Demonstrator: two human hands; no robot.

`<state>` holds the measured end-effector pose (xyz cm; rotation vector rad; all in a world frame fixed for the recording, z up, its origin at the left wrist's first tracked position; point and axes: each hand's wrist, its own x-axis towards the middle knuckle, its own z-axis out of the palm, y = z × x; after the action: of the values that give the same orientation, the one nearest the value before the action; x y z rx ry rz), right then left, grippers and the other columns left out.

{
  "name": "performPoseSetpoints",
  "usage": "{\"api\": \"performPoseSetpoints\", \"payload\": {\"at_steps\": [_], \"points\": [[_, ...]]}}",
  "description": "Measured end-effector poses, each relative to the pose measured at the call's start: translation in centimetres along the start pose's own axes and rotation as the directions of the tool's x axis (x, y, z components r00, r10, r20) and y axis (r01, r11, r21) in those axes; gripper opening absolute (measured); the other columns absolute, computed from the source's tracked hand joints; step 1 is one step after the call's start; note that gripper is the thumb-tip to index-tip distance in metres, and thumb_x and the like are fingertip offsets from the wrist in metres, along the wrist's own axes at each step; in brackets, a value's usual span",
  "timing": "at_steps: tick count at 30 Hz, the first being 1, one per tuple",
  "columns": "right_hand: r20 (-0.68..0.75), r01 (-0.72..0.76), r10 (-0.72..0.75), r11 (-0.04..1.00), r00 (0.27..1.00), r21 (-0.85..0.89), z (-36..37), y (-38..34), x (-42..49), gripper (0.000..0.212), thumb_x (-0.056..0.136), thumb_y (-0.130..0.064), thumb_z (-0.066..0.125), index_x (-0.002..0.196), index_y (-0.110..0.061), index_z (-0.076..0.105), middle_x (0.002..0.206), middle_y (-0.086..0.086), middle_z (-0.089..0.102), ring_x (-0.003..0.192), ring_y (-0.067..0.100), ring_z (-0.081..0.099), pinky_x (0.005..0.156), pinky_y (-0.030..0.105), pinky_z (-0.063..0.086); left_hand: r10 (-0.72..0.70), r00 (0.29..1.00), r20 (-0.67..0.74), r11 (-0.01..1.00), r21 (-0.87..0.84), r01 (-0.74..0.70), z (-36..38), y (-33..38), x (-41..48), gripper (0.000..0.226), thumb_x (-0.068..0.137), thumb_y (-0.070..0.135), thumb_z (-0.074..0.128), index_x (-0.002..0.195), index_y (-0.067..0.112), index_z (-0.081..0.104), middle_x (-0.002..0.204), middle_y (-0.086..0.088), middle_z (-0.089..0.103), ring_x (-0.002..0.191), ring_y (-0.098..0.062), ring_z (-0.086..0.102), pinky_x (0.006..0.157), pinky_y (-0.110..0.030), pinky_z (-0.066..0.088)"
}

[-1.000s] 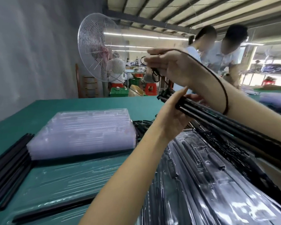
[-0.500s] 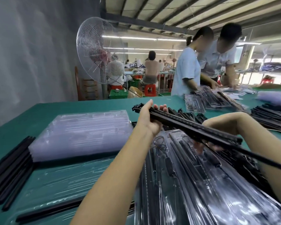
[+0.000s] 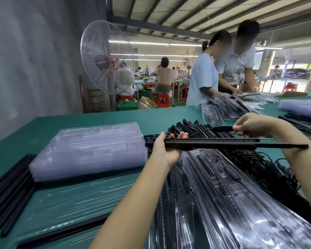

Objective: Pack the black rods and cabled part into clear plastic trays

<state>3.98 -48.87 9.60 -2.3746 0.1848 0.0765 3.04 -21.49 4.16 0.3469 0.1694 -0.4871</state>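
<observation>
black rods (image 3: 223,143) lay level above the clear tray (image 3: 232,203), gripped only at their left end. the long free end could have sagged into the heap of loose cables (image 3: 255,159) beside the tray, or the bundle could have fanned apart and missed its channels. the thin lead of the cabled part (image 3: 223,128) trailed near the rods and might have snagged them. the left hand (image 3: 166,150) was wrapped round the rods, fingertips showing past them. the right hand (image 3: 253,125) pinched the cabled part with tightly curled fingers.
</observation>
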Motion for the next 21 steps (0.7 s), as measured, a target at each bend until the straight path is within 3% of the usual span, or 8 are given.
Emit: {"api": "performPoseSetpoints", "payload": {"at_steps": [2, 6, 9, 13, 18, 19, 21], "points": [[-0.125, 0.006, 0.0, 0.999, 0.992, 0.048, -0.5, 0.3, -0.3, 0.029, 0.096, -0.011, 0.051, 0.074, 0.001, 0.065, 0.048, -0.001, 0.053, 0.038, 0.007, 0.041, 0.036, 0.019, 0.035, -0.026, 0.999, 0.02, 0.999, -0.02, 0.026, -0.1, -0.9, -0.1, 0.041, 0.103, 0.034, 0.038, 0.077, 0.003, 0.047, 0.087, -0.026, 0.059, 0.079, -0.037, 0.059, 0.077, -0.044, 0.053], [-0.327, 0.071, -0.045, 0.995, 0.944, 0.066, -1.6, -0.3, -1.2, 0.026, 0.097, -0.01, 0.049, 0.077, 0.0, 0.063, 0.062, 0.007, 0.052, 0.056, 0.015, 0.042, 0.049, 0.025, 0.04, -0.066, 0.993, 0.098, 0.998, 0.0, 0.066, 1.2, -2.4, -0.7, 0.049, 0.102, 0.035, 0.038, 0.08, -0.004, 0.056, 0.08, -0.023, 0.063, 0.079, -0.035, 0.06, 0.052, -0.039, 0.057], [-0.48, 0.165, -0.123, 0.985, 0.868, 0.047, -2.8, -1.9, -2.0, 0.018, 0.095, -0.009, 0.049, 0.087, -0.001, 0.063, 0.067, 0.006, 0.054, 0.051, 0.01, 0.042, 0.043, 0.018, 0.04, -0.089, 0.982, 0.167, 0.996, 0.017, 0.087, 2.9, -3.2, -1.2, 0.051, 0.102, 0.036, 0.038, 0.082, -0.006, 0.059, 0.082, -0.021, 0.064, 0.081, -0.033, 0.062, 0.054, -0.036, 0.057], [-0.541, 0.289, -0.206, 0.955, 0.815, 0.071, -4.0, -4.6, -2.0, 0.016, 0.095, -0.007, 0.047, 0.098, 0.0, 0.061, 0.073, 0.008, 0.056, 0.058, 0.011, 0.045, 0.038, 0.009, 0.039, -0.075, 0.966, 0.249, 0.997, 0.022, 0.072, 4.8, -3.0, -1.7, 0.051, 0.102, 0.036, 0.039, 0.083, -0.006, 0.06, 0.083, -0.02, 0.065, 0.082, -0.031, 0.063, 0.057, -0.036, 0.058], [-0.6, 0.331, -0.277, 0.943, 0.751, -0.021, -4.1, -6.0, -0.9, 0.027, 0.097, -0.01, 0.045, 0.109, 0.01, 0.059, 0.087, 0.019, 0.062, 0.077, 0.025, 0.055, 0.066, 0.033, 0.048, -0.019, 0.955, 0.296, 0.999, 0.038, 0.008, 5.8, -1.7, -1.7, 0.05, 0.102, 0.037, 0.038, 0.085, -0.005, 0.06, 0.094, -0.019, 0.062, 0.086, -0.03, 0.061, 0.054, -0.036, 0.058], [-0.617, 0.339, -0.293, 0.94, 0.73, -0.045, -4.1, -6.7, -0.9, 0.027, 0.098, -0.011, 0.045, 0.109, 0.009, 0.06, 0.088, 0.021, 0.062, 0.075, 0.023, 0.058, 0.07, 0.032, 0.051, -0.003, 0.954, 0.301, 0.999, 0.038, -0.009, 6.0, -1.4, -1.7, 0.05, 0.102, 0.037, 0.038, 0.086, -0.005, 0.06, 0.096, -0.019, 0.062, 0.087, -0.029, 0.061, 0.057, -0.036, 0.058], [-0.656, 0.356, -0.342, 0.927, 0.673, -0.118, -4.2, -8.8, -1.3, 0.024, 0.098, -0.01, 0.044, 0.102, 0.006, 0.062, 0.075, 0.014, 0.059, 0.056, 0.009, 0.058, 0.055, 0.009, 0.047, 0.022, 0.947, 0.32, 0.999, 0.035, -0.036, 6.2, -0.9, -1.6, 0.049, 0.102, 0.038, 0.038, 0.087, -0.004, 0.06, 0.1, -0.018, 0.061, 0.088, -0.028, 0.062, 0.066, -0.035, 0.058]]}}
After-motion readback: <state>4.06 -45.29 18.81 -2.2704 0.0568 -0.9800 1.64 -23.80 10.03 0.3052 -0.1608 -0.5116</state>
